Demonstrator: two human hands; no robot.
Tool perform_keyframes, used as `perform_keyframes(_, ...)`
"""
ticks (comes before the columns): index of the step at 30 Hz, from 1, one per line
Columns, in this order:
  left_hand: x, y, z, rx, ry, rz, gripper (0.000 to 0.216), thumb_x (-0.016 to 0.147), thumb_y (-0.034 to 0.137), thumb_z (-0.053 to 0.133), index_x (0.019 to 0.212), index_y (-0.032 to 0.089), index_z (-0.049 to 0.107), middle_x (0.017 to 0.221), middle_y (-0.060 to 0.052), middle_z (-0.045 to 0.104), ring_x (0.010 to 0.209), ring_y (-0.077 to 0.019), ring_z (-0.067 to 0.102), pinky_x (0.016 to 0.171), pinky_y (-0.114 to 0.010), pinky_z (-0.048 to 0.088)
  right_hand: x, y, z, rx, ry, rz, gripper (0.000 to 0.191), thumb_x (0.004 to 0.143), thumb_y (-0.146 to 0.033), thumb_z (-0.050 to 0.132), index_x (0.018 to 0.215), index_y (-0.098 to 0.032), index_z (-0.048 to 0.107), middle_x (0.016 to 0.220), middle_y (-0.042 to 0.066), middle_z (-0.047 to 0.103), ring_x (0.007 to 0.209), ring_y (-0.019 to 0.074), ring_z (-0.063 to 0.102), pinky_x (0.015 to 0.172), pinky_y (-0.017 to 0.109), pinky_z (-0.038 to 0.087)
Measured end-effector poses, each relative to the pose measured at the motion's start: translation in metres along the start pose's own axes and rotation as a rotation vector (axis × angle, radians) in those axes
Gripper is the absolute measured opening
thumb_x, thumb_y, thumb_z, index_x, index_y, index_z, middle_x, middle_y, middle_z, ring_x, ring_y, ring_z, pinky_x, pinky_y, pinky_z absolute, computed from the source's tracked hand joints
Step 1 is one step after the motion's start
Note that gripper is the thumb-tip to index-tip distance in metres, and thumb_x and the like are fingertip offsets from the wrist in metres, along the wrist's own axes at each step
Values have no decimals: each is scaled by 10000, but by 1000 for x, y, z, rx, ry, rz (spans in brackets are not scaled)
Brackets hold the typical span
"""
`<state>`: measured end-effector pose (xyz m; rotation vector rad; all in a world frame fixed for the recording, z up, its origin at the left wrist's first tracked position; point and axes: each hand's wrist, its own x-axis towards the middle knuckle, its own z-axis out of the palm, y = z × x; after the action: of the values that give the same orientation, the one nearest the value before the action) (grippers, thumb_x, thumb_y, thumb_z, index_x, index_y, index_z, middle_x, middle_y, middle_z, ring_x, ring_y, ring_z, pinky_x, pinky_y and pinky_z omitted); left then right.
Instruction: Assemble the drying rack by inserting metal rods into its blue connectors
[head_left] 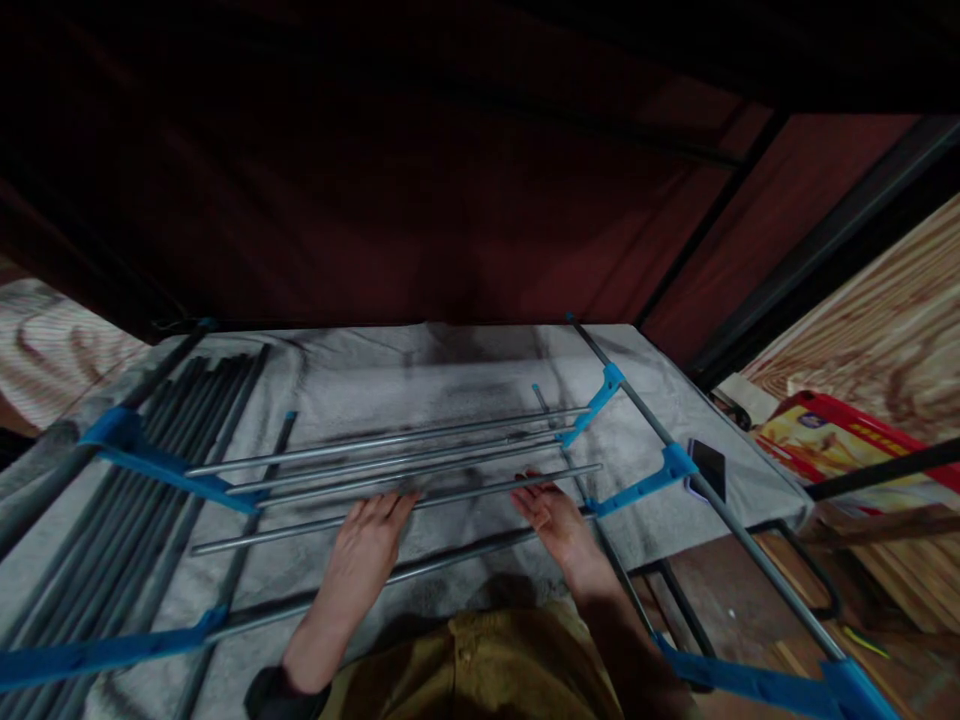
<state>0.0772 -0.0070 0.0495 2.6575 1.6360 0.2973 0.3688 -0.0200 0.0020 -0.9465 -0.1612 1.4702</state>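
A loose thin metal tube (465,495) lies across both my hands, above the cloth-covered surface, with both its ends free. My left hand (371,540) holds it from above, left of its middle. Near the tube's right end, my right hand (551,515) has its fingers curled around it with the palm turned partly up. Just beyond, several thin tubes (390,438) span a rack frame between blue plastic brackets, the left one (180,465) and the right one (600,400). Another right bracket (637,485) sits near my right hand. A thicker crossbar (465,550) runs beneath my wrists.
Several dark tubes (180,420) lie side by side on the grey cloth (480,355) at left. A phone (706,470) rests right of the frame. Beyond stands a dark red fabric panel (420,230). A red and yellow package (847,450) is at far right, above a wooden floor.
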Motion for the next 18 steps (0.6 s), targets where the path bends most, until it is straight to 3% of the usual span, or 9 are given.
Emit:
perform_keyframes(3,-2,0,14,21,-62,-23,589,817,-42,372,1274,215,641,1125,-86,713,1038,-254,645,947,-416,461,2,2,-4,8,62,31,245,592,-19,609,710,-233,601,770,-13,702,835,168,690,874,346,573)
perform_keyframes(8,-1,-1,32,34,-100,-38,600,821,-49,358,1280,208,647,1153,-100,711,1063,-261,649,957,-424,466,10,1,-7,42,93,39,214,684,-53,645,814,-223,637,869,24,731,853,156,691,845,310,578)
perform_keyframes(18,-2,-8,55,-78,-134,-76,444,908,56,387,1224,178,674,1139,-119,711,1025,-257,669,944,-406,490,30,7,-25,61,110,53,171,716,-66,696,774,-214,633,800,8,719,791,145,686,841,306,551)
